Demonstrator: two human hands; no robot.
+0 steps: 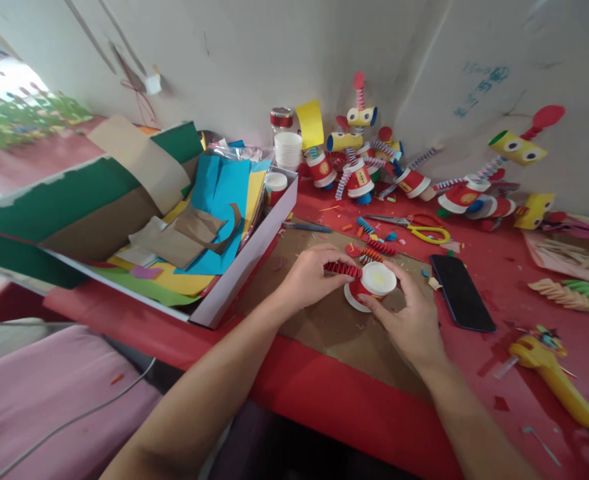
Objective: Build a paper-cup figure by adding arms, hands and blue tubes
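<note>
Bare cardboard mat [334, 337] on the near side of the red-and-white paper cup [374, 281] leaves a low way in between the forearms. The left hand [307, 277] and right hand [414, 310] block its flanks. Beyond it, the orange pleated paper spring [372, 255] and yellow-handled scissors [430, 234] clutter the path; farther back, paper-cup figures [359, 179] stand in the way.

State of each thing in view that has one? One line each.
Left hand: pinching red strip
Right hand: gripping cup
Red strip: pleated
Cup: base up
Box: open, papers inside
Phone: lying flat, upper face dark
Yellow glue gun: lying down
White cups: stacked
Jar: lidded
Scissors: lying down, blade gap unclear
</note>
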